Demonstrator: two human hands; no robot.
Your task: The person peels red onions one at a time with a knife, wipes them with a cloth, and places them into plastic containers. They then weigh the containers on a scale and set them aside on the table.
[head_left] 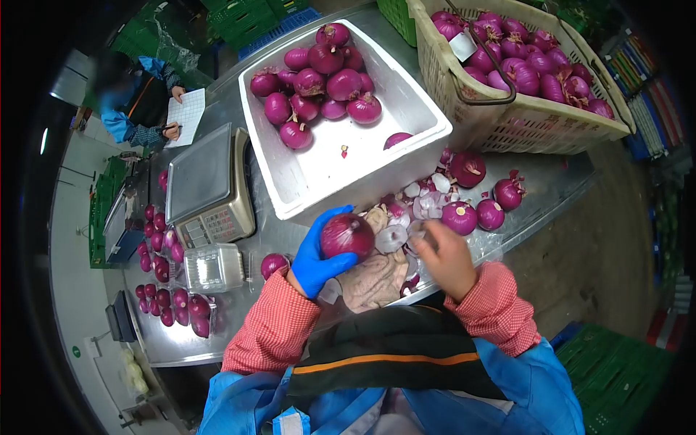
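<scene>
My left hand (pixel 323 255), in a blue glove, is wrapped round a large red onion (pixel 347 237) above the table's front edge. Bare and curled, my right hand (pixel 444 255) is over the pile of onion peels (pixel 428 203); its fingertips are partly lost among the peels, and whether they pinch a piece is unclear. A crumpled cloth or glove (pixel 373 281) lies below the held onion. Several onions (pixel 459 217) sit right of the peels. Behind stands a white foam box (pixel 348 181) with a heap of onions at its far end.
A beige crate (pixel 522 130) full of onions is at the back right. To the left are a scale (pixel 210 188), a clear plastic tray (pixel 213 267) and packed onions (pixel 174 308). Another person (pixel 134 101) writes on paper (pixel 186 117) at the far left.
</scene>
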